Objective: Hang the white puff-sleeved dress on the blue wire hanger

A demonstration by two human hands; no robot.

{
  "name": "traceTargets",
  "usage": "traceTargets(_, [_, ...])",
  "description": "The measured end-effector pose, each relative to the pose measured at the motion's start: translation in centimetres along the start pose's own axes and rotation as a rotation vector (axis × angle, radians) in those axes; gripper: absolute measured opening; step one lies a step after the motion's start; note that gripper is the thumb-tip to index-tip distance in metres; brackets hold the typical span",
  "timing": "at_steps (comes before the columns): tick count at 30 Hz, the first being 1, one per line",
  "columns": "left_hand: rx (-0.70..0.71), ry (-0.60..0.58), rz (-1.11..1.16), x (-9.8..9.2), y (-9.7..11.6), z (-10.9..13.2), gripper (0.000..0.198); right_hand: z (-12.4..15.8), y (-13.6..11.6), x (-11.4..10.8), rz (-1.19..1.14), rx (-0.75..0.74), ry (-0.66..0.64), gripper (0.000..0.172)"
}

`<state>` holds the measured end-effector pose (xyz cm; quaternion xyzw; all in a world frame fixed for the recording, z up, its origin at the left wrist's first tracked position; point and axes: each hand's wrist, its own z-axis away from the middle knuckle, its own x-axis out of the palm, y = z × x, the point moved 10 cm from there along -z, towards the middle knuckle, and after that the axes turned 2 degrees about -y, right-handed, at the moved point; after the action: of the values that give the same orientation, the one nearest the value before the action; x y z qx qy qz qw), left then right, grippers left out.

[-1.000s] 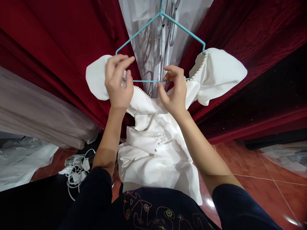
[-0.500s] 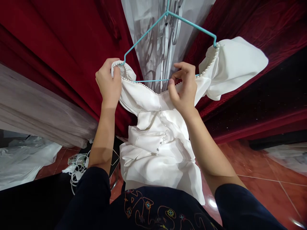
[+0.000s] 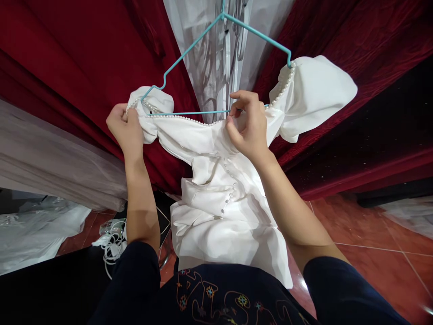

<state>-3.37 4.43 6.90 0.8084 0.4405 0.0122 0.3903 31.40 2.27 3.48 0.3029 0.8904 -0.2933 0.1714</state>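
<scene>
Dress on hanger: arms extended, left hand pinching the sleeve (pearl-edged), right hand the lower bar; sleeve now shifted outward past the notch.

Dress: smooth cloth, largely matt with a faint satin sheen. Beads along its neckline: glossy, pearl-like. Hanger: smooth, apparently plastic or plastic-coated, slight shine. Left curtain: smooth cloth, soft sheen. Right curtain: cloth, patterned, rougher in appearance. Floor: glossy tile, reflecting light. Shirt: matt cloth. Cable: smooth, apparently plastic.
</scene>
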Motion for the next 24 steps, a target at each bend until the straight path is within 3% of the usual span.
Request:
traceTargets(3, [0.001,-0.103,-0.081,-0.8,-0.1,1.5,0.025,-0.1,-0.3,-0.2,-0.03,-0.046,0.018,0.037])
traceTargets(7, [0.012,-0.302,-0.064,0.4,1.0,4.0,0.007,-0.2,-0.3,-0.2,-0.062,-0.03,0.027,0.027])
traceTargets(12, [0.285,-0.422,0.009,2.1,8.7,7.7,0.023,-0.1,-0.2,0.2,-0.009,0.043,-0.004,0.015])
traceTargets(16, [0.46,-0.41,-0.028,3.3,13.8,8.4,0.023,0.0,0.0,0.6,0.006,0.018,-0.014,0.02])
traceTargets(18, [0.472,-0.4,-0.049,4.5,14.2,7.5,0.022,0.0,0.0,0.6,-0.014,0.001,0.003,0.023])
traceTargets(24, [0.434,-0.526,-0.115,9.4,11.4,6.7,0.024,-0.1,-0.9,-0.9,-0.026,-0.086,0.074,0.017])
